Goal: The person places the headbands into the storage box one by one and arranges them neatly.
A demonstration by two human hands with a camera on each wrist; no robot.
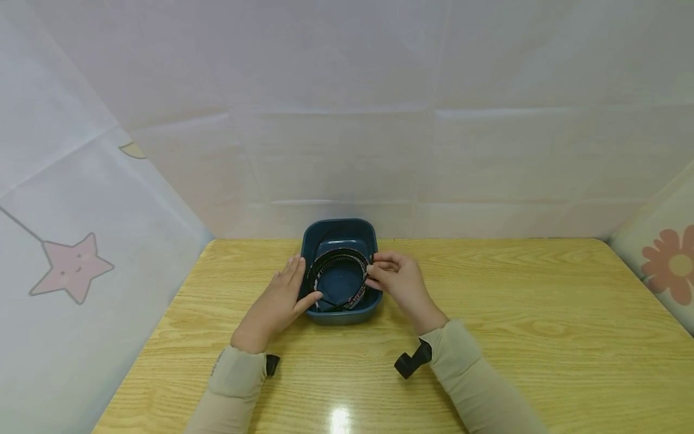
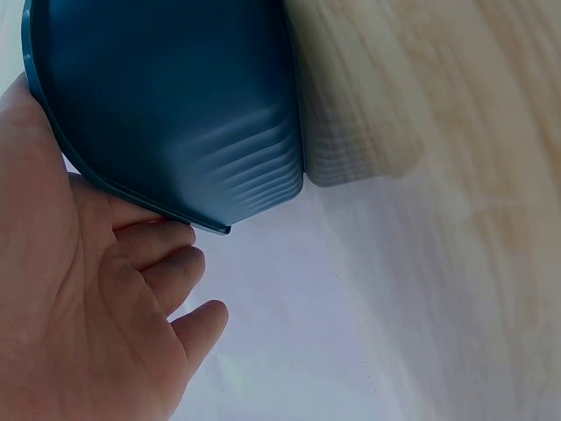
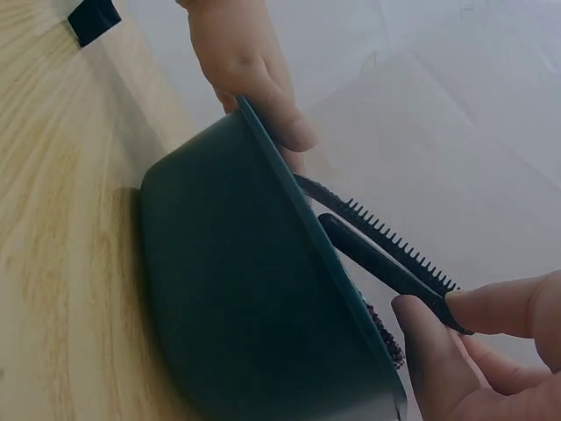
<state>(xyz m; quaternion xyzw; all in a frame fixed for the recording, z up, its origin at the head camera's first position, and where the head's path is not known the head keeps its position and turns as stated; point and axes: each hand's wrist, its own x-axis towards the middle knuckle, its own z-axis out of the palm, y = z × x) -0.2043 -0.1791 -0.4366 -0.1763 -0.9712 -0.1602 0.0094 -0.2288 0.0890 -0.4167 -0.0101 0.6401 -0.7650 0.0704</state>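
A deep blue plastic bin (image 1: 340,317) stands on the table with dark headbands inside it. My left hand (image 1: 279,301) rests along the bin's left rim, fingers fairly straight on the outside and thumb reaching over the edge. In the left wrist view its fingertips (image 2: 180,235) lie right at the rim. My right hand (image 1: 402,283) pinches the end of a black toothed headband (image 3: 386,230) between thumb and fingers at the right rim. Another headband with dark, glittery trim (image 3: 386,336) shows beside it, mostly hidden by the bin wall.
The bin sits near the back edge of the wood-grain table (image 1: 515,337). Behind it hangs a pale sheet (image 1: 347,157), with printed sheets at both sides. Black straps (image 1: 413,360) hang at the wrists.
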